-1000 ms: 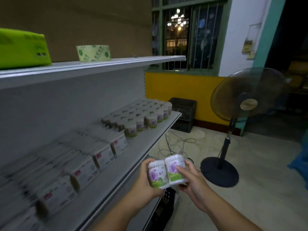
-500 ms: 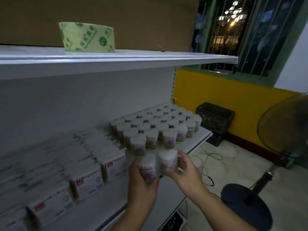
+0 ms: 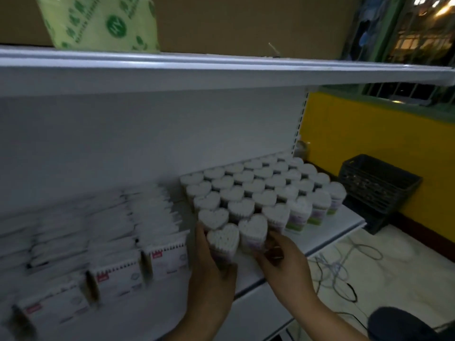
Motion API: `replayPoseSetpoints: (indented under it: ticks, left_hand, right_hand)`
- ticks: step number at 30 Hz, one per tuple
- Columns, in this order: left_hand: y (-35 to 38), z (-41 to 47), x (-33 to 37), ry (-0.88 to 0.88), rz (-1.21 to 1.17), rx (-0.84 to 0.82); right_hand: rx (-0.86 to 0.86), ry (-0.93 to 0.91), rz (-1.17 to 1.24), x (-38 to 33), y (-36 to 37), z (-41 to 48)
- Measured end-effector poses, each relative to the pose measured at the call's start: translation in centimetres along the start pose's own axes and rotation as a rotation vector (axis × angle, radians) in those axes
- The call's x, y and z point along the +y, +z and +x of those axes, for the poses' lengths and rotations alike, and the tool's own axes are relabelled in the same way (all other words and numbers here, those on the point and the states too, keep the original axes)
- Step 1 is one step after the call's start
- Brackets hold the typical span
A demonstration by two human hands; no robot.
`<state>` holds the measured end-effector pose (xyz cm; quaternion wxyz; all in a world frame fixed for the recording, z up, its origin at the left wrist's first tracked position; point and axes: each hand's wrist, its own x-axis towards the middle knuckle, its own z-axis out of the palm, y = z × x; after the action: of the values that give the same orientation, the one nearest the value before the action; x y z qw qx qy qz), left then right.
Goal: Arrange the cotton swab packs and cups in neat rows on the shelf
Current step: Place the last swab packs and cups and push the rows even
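Two heart-shaped cotton swab cups stand side by side at the front of the white shelf (image 3: 327, 239). My left hand (image 3: 211, 271) grips the left cup (image 3: 222, 238). My right hand (image 3: 283, 257) grips the right cup (image 3: 253, 230). Both cups touch the front of a block of several rows of like cups (image 3: 261, 188) that fills the shelf's right end. Flat white cotton swab packs (image 3: 170, 257) with red marks stand in rows on the shelf's left part, blurred.
An upper shelf (image 3: 221, 70) overhangs closely, with a green wrapped pack (image 3: 103, 23) on it. To the right are a yellow wall, a black crate (image 3: 376, 190) on the floor, loose cables (image 3: 339, 267) and a fan base (image 3: 398, 326).
Both hands carried the two cups up from in front of the shelf and set them against the front row of cups. The view came closer to the shelf.
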<state>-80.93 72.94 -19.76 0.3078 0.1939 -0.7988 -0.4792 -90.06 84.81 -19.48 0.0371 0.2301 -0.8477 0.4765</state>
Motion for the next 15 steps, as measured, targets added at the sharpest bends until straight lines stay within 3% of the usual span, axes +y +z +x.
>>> replayPoseSetpoints:
  ticks: [5,9,15]
  left_hand:
    - [0.7,0.2,-1.0,-0.111,0.082,-0.021]
    - [1.3,1.5,-0.7,-0.259,0.067,-0.039]
    - [1.2,0.9,0.3,-0.25,0.105,-0.054]
  right_hand:
    - [-0.068,0.083,0.091,0.8,-0.5,0.7]
    - [0.009,0.033,0.07,1.6,-0.1,0.6]
    - [-0.003,-0.001,0.069,2.0,0.1,0.9]
